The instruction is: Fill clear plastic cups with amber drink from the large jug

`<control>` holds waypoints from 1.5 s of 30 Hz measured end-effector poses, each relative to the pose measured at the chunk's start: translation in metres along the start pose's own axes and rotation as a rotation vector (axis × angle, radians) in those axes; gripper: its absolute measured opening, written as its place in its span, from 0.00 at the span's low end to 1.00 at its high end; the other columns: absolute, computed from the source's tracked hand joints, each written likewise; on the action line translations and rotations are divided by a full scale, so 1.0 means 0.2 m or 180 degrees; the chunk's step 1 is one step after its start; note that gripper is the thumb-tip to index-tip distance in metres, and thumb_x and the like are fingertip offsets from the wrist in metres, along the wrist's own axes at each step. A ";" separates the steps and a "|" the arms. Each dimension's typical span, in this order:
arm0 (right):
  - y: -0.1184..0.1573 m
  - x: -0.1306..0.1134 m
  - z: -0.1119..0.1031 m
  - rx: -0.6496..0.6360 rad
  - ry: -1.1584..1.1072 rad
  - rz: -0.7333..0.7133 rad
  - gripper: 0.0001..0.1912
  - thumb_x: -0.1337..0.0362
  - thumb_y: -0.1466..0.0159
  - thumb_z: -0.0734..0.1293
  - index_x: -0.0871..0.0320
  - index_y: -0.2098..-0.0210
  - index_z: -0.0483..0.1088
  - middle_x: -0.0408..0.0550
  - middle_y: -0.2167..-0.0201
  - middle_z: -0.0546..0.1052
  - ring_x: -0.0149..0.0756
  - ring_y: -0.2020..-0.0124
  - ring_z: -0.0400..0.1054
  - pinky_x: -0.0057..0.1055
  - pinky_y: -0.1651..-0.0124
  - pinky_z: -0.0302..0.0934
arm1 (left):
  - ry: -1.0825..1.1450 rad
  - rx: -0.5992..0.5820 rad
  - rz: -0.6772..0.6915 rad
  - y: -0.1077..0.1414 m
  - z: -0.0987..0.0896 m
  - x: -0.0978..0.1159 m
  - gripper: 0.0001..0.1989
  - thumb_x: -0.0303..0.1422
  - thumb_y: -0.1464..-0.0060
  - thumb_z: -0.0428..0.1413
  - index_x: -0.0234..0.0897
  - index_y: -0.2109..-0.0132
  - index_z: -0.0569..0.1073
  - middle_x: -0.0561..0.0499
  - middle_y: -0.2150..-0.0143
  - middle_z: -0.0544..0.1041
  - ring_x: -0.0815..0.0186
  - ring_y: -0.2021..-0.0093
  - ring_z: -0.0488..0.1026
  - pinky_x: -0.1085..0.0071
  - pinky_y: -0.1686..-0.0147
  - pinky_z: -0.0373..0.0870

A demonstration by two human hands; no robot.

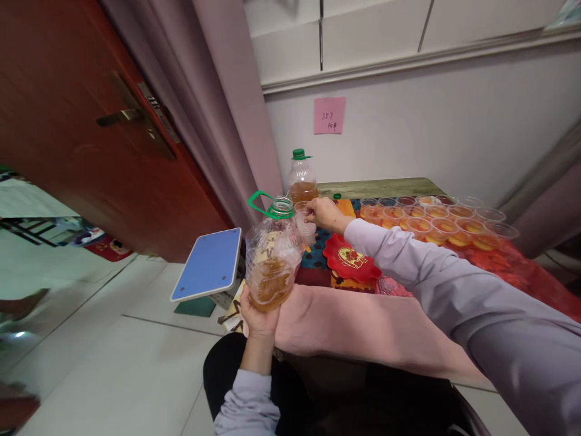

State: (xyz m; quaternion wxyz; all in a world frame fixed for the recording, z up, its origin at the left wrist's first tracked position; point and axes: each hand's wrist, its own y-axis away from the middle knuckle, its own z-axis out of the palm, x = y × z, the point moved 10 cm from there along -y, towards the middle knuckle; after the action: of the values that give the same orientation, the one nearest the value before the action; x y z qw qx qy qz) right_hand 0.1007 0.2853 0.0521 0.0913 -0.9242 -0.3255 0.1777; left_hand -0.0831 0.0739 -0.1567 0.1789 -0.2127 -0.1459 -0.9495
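A pink note (330,115) on the wall, upper centre, bears a handwritten "357" with smaller characters underneath that are hard to read. The gold print on a red dish (358,266), right of centre, is unreadable. At centre, the left hand (261,318), wrist rising from the bottom edge, cups the base of an uncapped bottle (272,272) of amber liquid; most fingers are hidden behind it. The right hand (327,215), arm stretching in from the lower right, pinches a clear cup (305,229) between thumb and fingers, just beside the bottle's neck.
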 end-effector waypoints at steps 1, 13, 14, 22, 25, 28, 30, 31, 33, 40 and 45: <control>0.00 0.00 -0.03 0.0068 -0.0040 -0.0001 0.05 0.67 0.33 0.74 0.61 0.59 0.84 0.53 0.60 0.86 0.40 0.59 0.78 0.30 0.56 0.63 | -0.0037 0.0014 0.0014 0.00 0.00 0.00 0.22 0.47 0.36 0.56 0.43 0.42 0.81 0.43 0.43 0.84 0.44 0.38 0.78 0.35 0.32 0.62; 0.64 0.30 -0.27 0.0917 -0.0093 -0.0120 0.08 0.66 0.29 0.69 0.54 0.60 0.81 0.50 0.60 0.84 0.38 0.64 0.76 0.31 0.61 0.60 | -0.0213 0.0098 0.0113 0.02 0.04 0.01 0.23 0.46 0.38 0.58 0.41 0.42 0.80 0.41 0.43 0.84 0.42 0.35 0.75 0.35 0.34 0.65; 0.71 0.36 -0.19 0.0762 -0.0104 -0.0035 0.08 0.66 0.29 0.68 0.55 0.61 0.81 0.50 0.61 0.84 0.39 0.64 0.76 0.31 0.62 0.61 | -0.0196 0.0088 0.0103 0.03 0.05 0.01 0.23 0.46 0.39 0.58 0.41 0.42 0.81 0.41 0.43 0.84 0.42 0.37 0.77 0.34 0.35 0.66; 0.88 0.53 0.18 0.0276 -0.0079 0.0225 0.10 0.65 0.27 0.66 0.55 0.57 0.82 0.53 0.56 0.85 0.40 0.61 0.78 0.31 0.62 0.63 | -0.0434 0.0374 0.0348 0.06 0.11 0.04 0.22 0.47 0.39 0.57 0.42 0.45 0.81 0.44 0.46 0.85 0.49 0.42 0.79 0.38 0.33 0.65; 0.86 0.54 0.18 0.0249 -0.0077 0.0187 0.10 0.65 0.26 0.66 0.54 0.55 0.82 0.52 0.55 0.85 0.41 0.59 0.79 0.31 0.61 0.65 | -0.0503 0.0351 0.0356 0.06 0.11 0.04 0.23 0.48 0.40 0.57 0.42 0.44 0.81 0.44 0.45 0.85 0.47 0.41 0.79 0.38 0.33 0.65; 0.87 0.53 0.18 0.0230 -0.0033 0.0160 0.11 0.65 0.27 0.67 0.54 0.49 0.81 0.53 0.50 0.84 0.43 0.56 0.80 0.33 0.58 0.68 | -0.0531 0.0250 0.0400 0.04 0.10 0.05 0.23 0.48 0.40 0.58 0.43 0.44 0.81 0.45 0.44 0.84 0.48 0.40 0.78 0.41 0.33 0.66; 0.88 0.53 0.18 0.0257 0.0037 0.0179 0.15 0.64 0.27 0.68 0.54 0.43 0.79 0.55 0.45 0.83 0.45 0.53 0.81 0.35 0.56 0.71 | -0.0504 0.0205 0.0389 0.03 0.09 0.05 0.22 0.48 0.40 0.58 0.43 0.44 0.81 0.45 0.44 0.84 0.49 0.40 0.78 0.42 0.33 0.66; 0.88 0.53 0.18 0.0282 0.0067 0.0203 0.17 0.64 0.28 0.68 0.55 0.41 0.77 0.55 0.43 0.82 0.46 0.52 0.81 0.37 0.54 0.72 | -0.0474 0.0197 0.0372 0.03 0.08 0.04 0.22 0.48 0.40 0.58 0.43 0.44 0.80 0.45 0.44 0.85 0.49 0.41 0.79 0.42 0.33 0.67; 0.89 0.53 0.17 0.0344 0.0081 0.0269 0.20 0.64 0.28 0.69 0.56 0.38 0.75 0.56 0.41 0.81 0.48 0.51 0.81 0.39 0.53 0.73 | -0.0397 0.0187 0.0352 0.02 0.07 0.04 0.22 0.47 0.40 0.58 0.44 0.44 0.80 0.46 0.44 0.85 0.49 0.41 0.79 0.43 0.33 0.67; 0.95 0.37 -0.08 0.1495 -0.0920 0.0380 0.23 0.55 0.30 0.72 0.57 0.39 0.75 0.59 0.43 0.80 0.45 0.57 0.80 0.41 0.54 0.75 | -0.0317 -0.0007 0.0084 0.01 0.06 0.03 0.25 0.46 0.38 0.56 0.43 0.38 0.77 0.43 0.42 0.84 0.46 0.41 0.79 0.37 0.34 0.66; 0.87 0.09 0.07 0.1383 -0.3220 0.0492 0.29 0.45 0.34 0.73 0.52 0.39 0.74 0.55 0.48 0.82 0.38 0.64 0.78 0.35 0.63 0.74 | -0.0527 0.0053 0.0231 0.03 0.06 0.04 0.24 0.45 0.38 0.58 0.42 0.39 0.79 0.41 0.41 0.83 0.45 0.37 0.77 0.40 0.35 0.68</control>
State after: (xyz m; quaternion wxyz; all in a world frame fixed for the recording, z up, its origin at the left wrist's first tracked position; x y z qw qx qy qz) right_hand 0.2070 0.1642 -0.0149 0.0988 -0.7048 -0.2160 0.6685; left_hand -0.0833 0.0699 -0.1405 0.2022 -0.2942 -0.1603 -0.9203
